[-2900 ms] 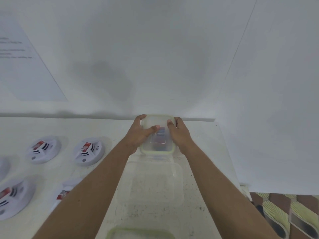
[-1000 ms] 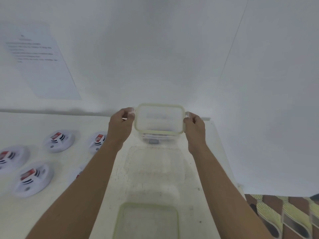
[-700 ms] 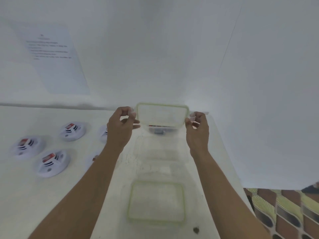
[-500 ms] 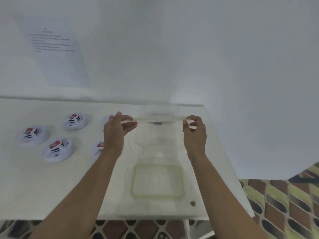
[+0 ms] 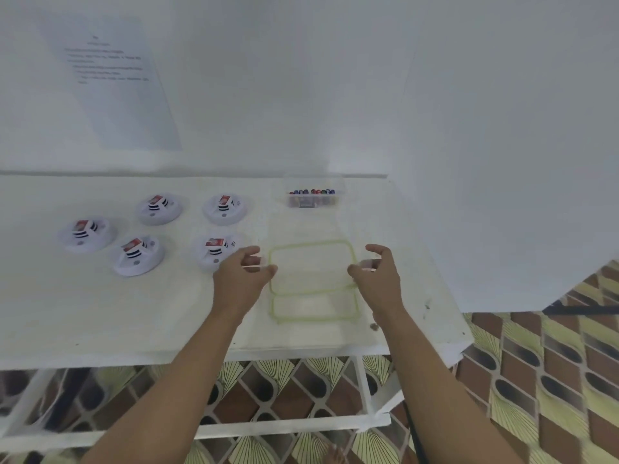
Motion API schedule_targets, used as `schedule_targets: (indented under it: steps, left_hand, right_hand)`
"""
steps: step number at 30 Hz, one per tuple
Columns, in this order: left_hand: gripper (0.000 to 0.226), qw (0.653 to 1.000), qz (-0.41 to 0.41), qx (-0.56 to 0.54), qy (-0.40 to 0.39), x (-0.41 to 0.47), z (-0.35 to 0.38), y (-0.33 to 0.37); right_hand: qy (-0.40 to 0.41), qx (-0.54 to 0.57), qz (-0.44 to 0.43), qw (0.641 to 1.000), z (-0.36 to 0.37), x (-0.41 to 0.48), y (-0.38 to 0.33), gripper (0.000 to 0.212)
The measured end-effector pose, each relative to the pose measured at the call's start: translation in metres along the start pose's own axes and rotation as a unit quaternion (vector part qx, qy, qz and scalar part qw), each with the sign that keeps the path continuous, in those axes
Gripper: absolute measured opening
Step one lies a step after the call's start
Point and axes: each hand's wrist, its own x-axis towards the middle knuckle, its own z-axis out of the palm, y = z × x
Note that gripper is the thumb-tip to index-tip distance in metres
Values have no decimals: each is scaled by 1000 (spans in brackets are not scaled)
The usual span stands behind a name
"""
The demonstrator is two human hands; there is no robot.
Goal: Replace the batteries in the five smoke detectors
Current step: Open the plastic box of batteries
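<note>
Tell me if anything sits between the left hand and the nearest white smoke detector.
Nothing visible does: the left hand is right beside the round white smoke detector with the red label, with no object between them.

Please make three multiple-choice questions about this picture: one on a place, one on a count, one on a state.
1. Where is the battery box? A. on the floor B. at the back of the table C. in a hand
2. How many smoke detectors lie there? A. three B. five C. seven
3. The battery box is: A. open B. lidded C. overturned
Key: B, it stands by the wall; B, five can be counted; A, the left hand and right hand pinch a lid nearer.
</note>
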Motion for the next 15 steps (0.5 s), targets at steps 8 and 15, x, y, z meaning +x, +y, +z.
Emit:
schedule_targets:
  steps: [8,15]
  left_hand:
    - [43,985,46,164,30,-19,8,-14]
    - [46,987,6,157,20,-20,16,-18]
  right_hand:
    - [-20,-281,-16,959,2,-5,24,46]
    - [-51,-287,-18,956,-3,-2,32,55]
